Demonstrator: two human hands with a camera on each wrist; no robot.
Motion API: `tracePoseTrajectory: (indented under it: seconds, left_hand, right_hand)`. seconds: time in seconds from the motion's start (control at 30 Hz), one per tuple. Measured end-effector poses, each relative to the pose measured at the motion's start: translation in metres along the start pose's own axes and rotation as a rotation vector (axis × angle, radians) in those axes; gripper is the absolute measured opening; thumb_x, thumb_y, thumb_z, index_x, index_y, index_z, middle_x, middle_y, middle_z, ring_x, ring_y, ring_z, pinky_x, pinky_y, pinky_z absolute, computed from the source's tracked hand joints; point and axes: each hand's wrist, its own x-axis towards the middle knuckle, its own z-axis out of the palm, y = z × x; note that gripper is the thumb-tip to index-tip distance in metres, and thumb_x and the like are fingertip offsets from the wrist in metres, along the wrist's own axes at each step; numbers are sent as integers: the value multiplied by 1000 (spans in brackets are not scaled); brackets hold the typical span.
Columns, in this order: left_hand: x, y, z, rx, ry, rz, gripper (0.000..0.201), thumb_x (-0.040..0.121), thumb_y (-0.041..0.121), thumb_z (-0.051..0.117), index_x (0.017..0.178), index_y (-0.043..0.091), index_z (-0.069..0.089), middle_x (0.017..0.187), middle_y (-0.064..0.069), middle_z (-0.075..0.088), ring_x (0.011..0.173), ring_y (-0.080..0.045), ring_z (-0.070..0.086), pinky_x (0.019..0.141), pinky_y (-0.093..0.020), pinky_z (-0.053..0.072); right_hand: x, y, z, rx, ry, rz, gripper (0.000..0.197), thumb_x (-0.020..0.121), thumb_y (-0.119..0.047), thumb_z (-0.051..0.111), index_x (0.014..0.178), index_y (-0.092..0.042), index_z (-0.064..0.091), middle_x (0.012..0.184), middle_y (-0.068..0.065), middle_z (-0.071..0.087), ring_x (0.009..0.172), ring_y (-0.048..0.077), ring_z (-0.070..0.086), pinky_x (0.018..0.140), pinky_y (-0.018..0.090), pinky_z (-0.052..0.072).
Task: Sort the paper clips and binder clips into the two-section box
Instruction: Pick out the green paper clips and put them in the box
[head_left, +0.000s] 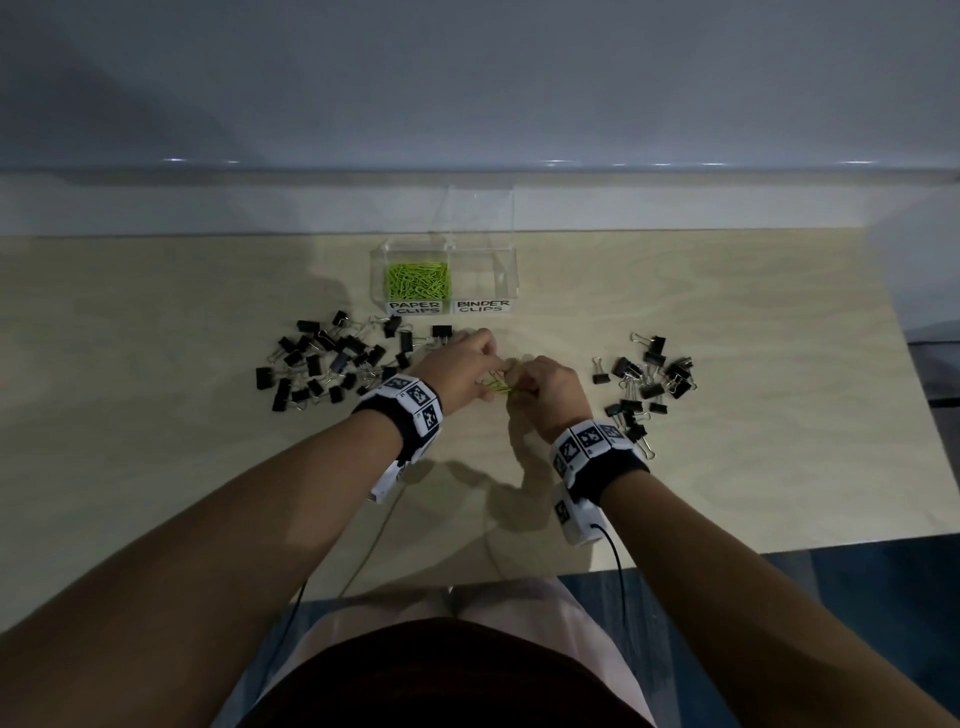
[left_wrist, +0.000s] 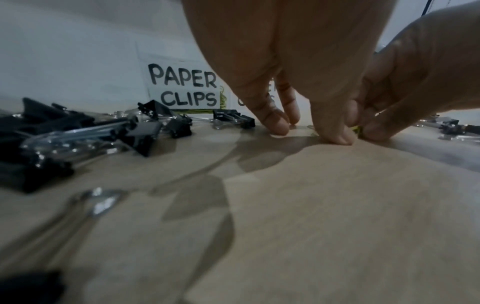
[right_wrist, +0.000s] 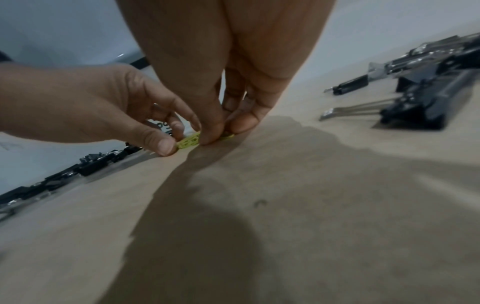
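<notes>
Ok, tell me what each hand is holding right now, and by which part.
Both hands pinch one small bunch of green paper clips on the table: the left hand at its left end, the right hand at its right end, using fingertips.

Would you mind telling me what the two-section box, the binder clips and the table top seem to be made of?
Two-section box: clear, glossy plastic by the look, perhaps acrylic; the table shows through its walls.
Binder clips: black bodies, probably painted metal, with shiny silver wire handles that catch the light.
Table top: pale matte wood or wood-look laminate; faint grain shows, but which one cannot be told.
</notes>
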Motion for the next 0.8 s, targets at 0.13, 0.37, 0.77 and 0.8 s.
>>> tracePoseTrajectory:
  seconds: [0.13,0.37,0.77,0.8]
  left_hand:
    - [-7,-1,5,-46,70,-28,25,81,25,69,103,14,66,104,-1,53,104,-20,45,90,-34,40]
    - [-11,7,17,-52,138,-144,17,86,20,63,95,7,60,106,-9,50,104,-24,44,92,-33,38]
    - [-27,14,30,226,55,-47,14,91,3,47,105,3,48,109,-15,53,103,-30,47,85,-36,41]
    - [-31,13,27,198,63,-48,11,92,3,46,103,3,49,106,-15,53,100,-30,48,82,-36,41]
  right_hand:
    - [-1,5,0,-47,35,59,8,69,2,59,75,-1,63,78,16,62,71,31,58,62,31,43]
    - [2,-5,0,-215,-85,161,20,75,5,54,93,-1,61,103,17,57,96,33,55,80,35,47]
    - [-12,-8,5,-388,-163,-44,34,80,0,49,113,3,49,114,19,52,105,33,45,87,36,38]
    - [-10,-6,4,-388,-178,-47,33,79,2,49,111,3,50,113,18,53,104,33,46,85,35,40]
